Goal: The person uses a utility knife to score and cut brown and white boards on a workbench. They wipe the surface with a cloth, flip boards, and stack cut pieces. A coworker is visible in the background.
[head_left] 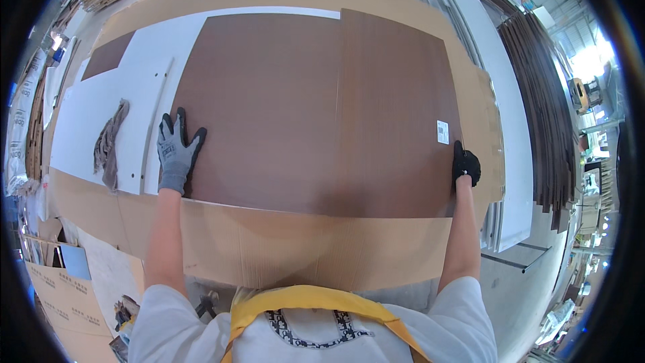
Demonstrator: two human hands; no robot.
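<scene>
Two brown wood-grain panels lie edge to edge in front of me: a left panel (269, 107) and a right panel (396, 114), with a thin seam between them. A small white label (443, 132) sticks to the right panel near its outer edge. My left hand (177, 154), in a grey glove with dark fingertips, rests flat with spread fingers across the left panel's outer edge. In a black glove, my right hand (467, 166) is curled at the right panel's outer edge; part of its fingers is hidden.
Brown cardboard (316, 245) lies under the panels. White boards (94, 121) sit at the left, with a crumpled grey cloth (111, 144) on top. To the right stand a stack of white panels (514, 161) and a pile of dark brown strips (541, 107). A dark metal bar (504, 262) juts out below.
</scene>
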